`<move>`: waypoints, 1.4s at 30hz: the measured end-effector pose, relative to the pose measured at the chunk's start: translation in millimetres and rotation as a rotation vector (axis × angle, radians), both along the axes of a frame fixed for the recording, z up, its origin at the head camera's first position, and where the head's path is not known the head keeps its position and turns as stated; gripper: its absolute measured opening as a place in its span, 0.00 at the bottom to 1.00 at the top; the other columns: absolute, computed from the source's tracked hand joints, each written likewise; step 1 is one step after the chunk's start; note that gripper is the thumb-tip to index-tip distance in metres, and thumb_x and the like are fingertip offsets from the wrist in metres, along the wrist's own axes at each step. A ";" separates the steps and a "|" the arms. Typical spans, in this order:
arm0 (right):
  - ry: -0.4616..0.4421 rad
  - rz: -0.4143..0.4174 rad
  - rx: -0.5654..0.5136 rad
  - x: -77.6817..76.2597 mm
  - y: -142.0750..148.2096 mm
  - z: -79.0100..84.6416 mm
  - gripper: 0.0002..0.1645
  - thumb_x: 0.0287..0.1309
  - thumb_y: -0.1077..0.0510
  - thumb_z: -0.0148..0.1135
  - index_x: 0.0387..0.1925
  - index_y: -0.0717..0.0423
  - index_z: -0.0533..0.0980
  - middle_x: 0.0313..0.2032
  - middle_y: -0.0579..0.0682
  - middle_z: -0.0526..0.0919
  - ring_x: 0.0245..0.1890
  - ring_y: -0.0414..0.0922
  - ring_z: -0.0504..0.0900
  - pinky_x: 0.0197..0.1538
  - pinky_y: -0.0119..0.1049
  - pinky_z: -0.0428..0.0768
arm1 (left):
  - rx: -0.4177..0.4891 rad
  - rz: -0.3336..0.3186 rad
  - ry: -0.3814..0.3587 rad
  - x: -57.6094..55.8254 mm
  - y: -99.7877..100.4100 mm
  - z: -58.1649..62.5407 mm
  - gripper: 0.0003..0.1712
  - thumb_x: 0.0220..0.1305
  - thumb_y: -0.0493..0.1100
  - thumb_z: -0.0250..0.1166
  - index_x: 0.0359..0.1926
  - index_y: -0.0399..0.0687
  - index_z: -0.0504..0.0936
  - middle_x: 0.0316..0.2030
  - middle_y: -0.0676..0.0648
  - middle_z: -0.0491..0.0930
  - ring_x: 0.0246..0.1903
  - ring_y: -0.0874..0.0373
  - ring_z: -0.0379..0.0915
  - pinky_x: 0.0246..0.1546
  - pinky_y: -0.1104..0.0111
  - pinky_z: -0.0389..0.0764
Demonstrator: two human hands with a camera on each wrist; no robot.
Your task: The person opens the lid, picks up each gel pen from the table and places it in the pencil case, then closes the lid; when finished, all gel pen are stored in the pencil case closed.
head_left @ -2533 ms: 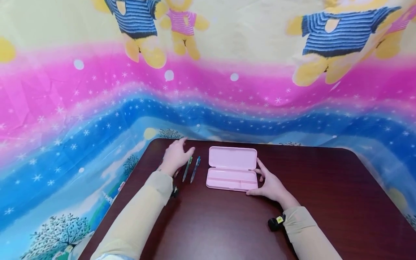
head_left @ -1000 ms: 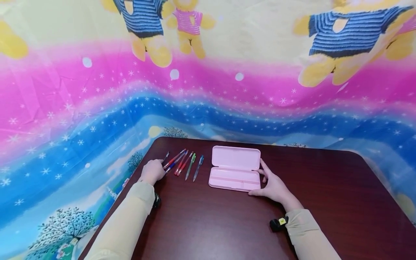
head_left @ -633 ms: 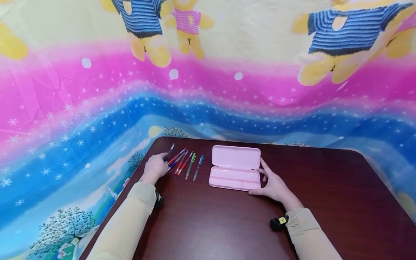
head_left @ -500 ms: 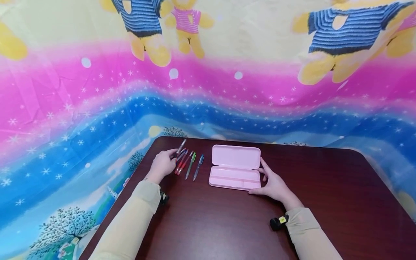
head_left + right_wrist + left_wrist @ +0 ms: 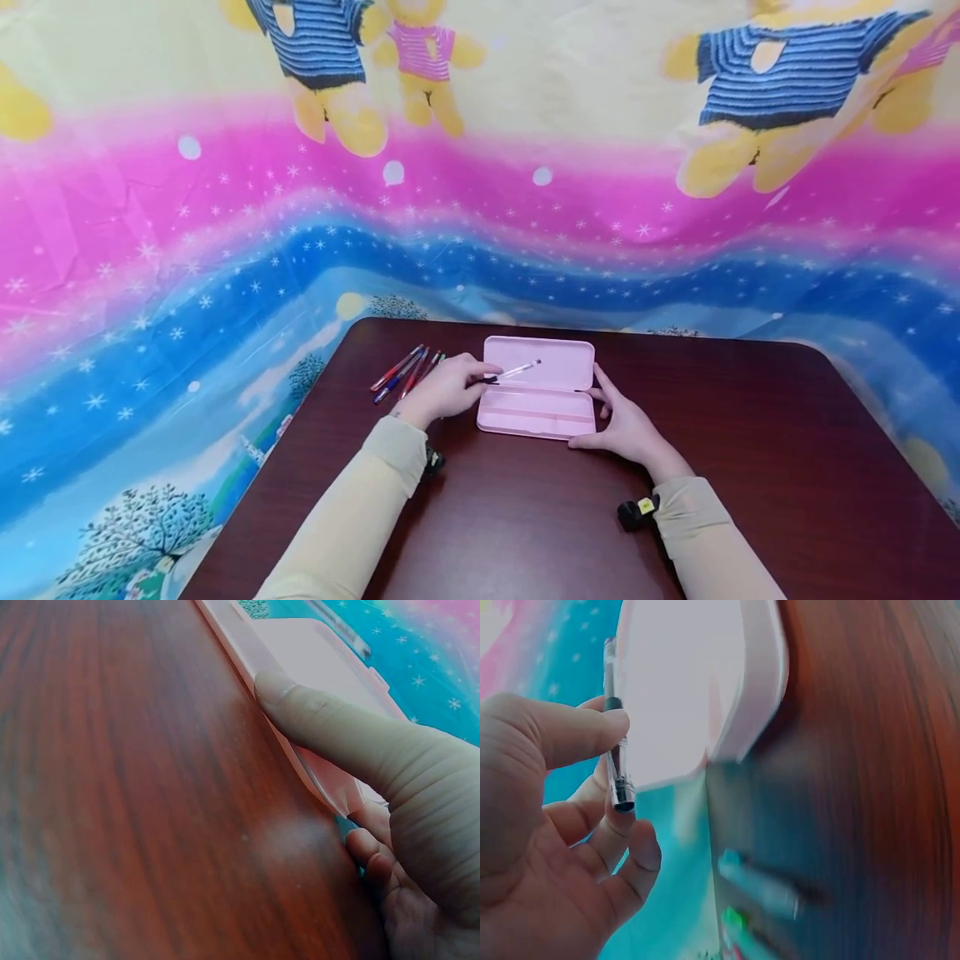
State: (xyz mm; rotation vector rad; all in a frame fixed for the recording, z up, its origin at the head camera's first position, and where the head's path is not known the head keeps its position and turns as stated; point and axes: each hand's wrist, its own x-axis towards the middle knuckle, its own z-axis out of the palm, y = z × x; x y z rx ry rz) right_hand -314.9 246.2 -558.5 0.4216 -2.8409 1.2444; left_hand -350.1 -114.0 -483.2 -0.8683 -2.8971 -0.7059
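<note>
My left hand (image 5: 447, 390) pinches a clear-barrelled pen with a black part (image 5: 517, 369) between thumb and fingers. The pen slants in front of the raised lid of a pink pencil case (image 5: 517, 402). In the left wrist view, the same pen (image 5: 617, 761) stands out from the thumb, with the other fingers loosely bent. The case lies open, its lower tray split by thin dividers, and no pens show in it. My right hand (image 5: 626, 427) holds the case's right end, thumb (image 5: 322, 716) along the front wall and fingers (image 5: 367, 851) round the end.
Left of the case, a red pen (image 5: 395, 369), a blue pen (image 5: 397, 379) and others lie on the dark wooden table (image 5: 510, 517), partly behind my left hand. A teal-topped pen (image 5: 757, 883) is blurred in the left wrist view. A printed curtain (image 5: 480, 208) hangs behind.
My left hand has picked up the black pen from the far left of the pens and carried it right, over to the case. My right hand stays at the case's end.
</note>
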 end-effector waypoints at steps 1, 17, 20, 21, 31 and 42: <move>-0.002 0.000 0.000 0.1 -0.2 0.1 0.93 0.37 0.36 0.94 0.91 0.36 0.38 0.73 0.54 0.82 0.44 0.45 0.73 0.40 0.33 0.72 | -0.023 -0.020 0.010 -0.1 5.7 -2.3 0.21 0.79 0.42 0.67 0.68 0.63 0.88 0.54 0.46 0.87 0.49 0.52 0.81 0.56 0.57 0.83; -0.014 0.003 0.016 -3.3 -5.2 3.1 0.93 0.36 0.34 0.94 0.91 0.36 0.39 0.74 0.51 0.82 0.46 0.47 0.73 0.43 0.35 0.73 | -0.167 0.007 -0.025 -3.6 55.6 -20.0 0.21 0.76 0.40 0.69 0.62 0.66 0.92 0.57 0.54 0.91 0.61 0.55 0.84 0.64 0.60 0.84; -0.018 0.001 0.019 -3.4 -5.2 4.0 0.93 0.36 0.34 0.94 0.91 0.35 0.39 0.74 0.50 0.82 0.47 0.47 0.73 0.43 0.36 0.73 | -0.131 0.084 -0.098 -3.8 60.8 -18.9 0.19 0.75 0.41 0.71 0.59 0.68 0.93 0.59 0.55 0.91 0.62 0.55 0.84 0.61 0.59 0.84; -0.019 0.000 0.019 -3.3 -5.2 4.3 0.93 0.36 0.33 0.94 0.91 0.35 0.39 0.74 0.50 0.82 0.47 0.47 0.73 0.44 0.36 0.73 | -0.130 0.112 -0.108 -3.7 62.5 -18.1 0.19 0.74 0.41 0.72 0.58 0.69 0.94 0.59 0.56 0.91 0.62 0.55 0.84 0.61 0.58 0.83; -0.017 -0.006 0.021 -2.0 -2.5 2.6 0.92 0.38 0.34 0.93 0.92 0.39 0.40 0.75 0.52 0.81 0.47 0.46 0.73 0.44 0.35 0.73 | -0.166 0.246 -0.106 -0.2 73.0 -16.1 0.13 0.69 0.47 0.77 0.52 0.69 0.96 0.53 0.59 0.93 0.60 0.53 0.86 0.63 0.50 0.84; -0.017 -0.011 0.008 -0.3 -0.3 1.9 0.92 0.38 0.34 0.93 0.92 0.38 0.40 0.75 0.54 0.81 0.47 0.46 0.73 0.42 0.35 0.73 | 0.084 0.106 -0.017 -1.6 34.6 -26.5 0.16 0.74 0.50 0.73 0.58 0.53 0.93 0.50 0.49 0.93 0.51 0.54 0.88 0.59 0.57 0.87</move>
